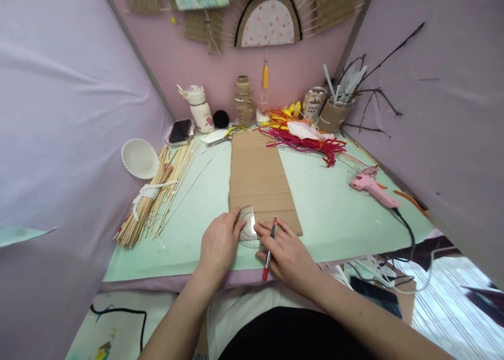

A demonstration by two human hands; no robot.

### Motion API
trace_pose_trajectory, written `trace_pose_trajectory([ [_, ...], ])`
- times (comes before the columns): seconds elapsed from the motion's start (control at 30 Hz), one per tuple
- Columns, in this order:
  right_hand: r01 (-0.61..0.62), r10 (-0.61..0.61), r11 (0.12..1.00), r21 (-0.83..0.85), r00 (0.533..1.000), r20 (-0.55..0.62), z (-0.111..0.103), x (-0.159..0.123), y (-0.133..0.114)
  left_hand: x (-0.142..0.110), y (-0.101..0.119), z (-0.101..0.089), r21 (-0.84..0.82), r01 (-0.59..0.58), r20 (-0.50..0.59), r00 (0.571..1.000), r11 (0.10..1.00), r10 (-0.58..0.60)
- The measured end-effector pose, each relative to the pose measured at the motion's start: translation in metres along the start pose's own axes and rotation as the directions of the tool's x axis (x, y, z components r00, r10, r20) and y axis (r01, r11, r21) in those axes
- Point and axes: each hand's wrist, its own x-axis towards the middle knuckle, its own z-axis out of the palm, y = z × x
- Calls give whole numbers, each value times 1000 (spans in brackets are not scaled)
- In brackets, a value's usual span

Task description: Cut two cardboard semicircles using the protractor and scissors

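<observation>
A long brown cardboard sheet (260, 179) lies lengthwise on the pale green table (334, 213). At its near edge sits a clear half-round protractor (248, 226). My left hand (218, 242) presses on the protractor's left side with curled fingers. My right hand (285, 252) rests to the right of it, fingers touching its edge, with a red pen (270, 250) held between the fingers, tip pointing away from me.
A bundle of bamboo sticks (157, 194) and a white paper plate (139, 158) lie at left. Red and yellow pipe cleaners (307, 139), a twine spool (244, 100), a bottle (200, 110) and scissors (220, 138) stand at the back. A pink glue gun (372, 187) lies at right.
</observation>
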Motion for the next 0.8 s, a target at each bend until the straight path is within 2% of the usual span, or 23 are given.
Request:
trace_pose_trajectory([
  [0.07, 8, -8, 1000, -16, 1000, -8, 2, -1, 1, -3, -2, 6, -30, -68, -96, 993, 997, 65],
  [0.13, 18, -18, 999, -29, 1000, -17, 3, -1, 2, -5, -4, 12, -104, -189, -162, 972, 976, 171],
  [0.23, 25, -26, 999, -31, 999, -34, 3, -1, 3, -7, -8, 20, -199, -312, -179, 943, 929, 279],
  [0.5, 12, -6, 999, 35, 988, -157, 3, -3, 4, -8, -15, 22, -236, -359, -203, 927, 903, 316],
  [0.8, 11, -5, 999, 39, 987, -158, 4, -5, 6, -12, -12, 20, -149, -405, -200, 906, 902, 373],
])
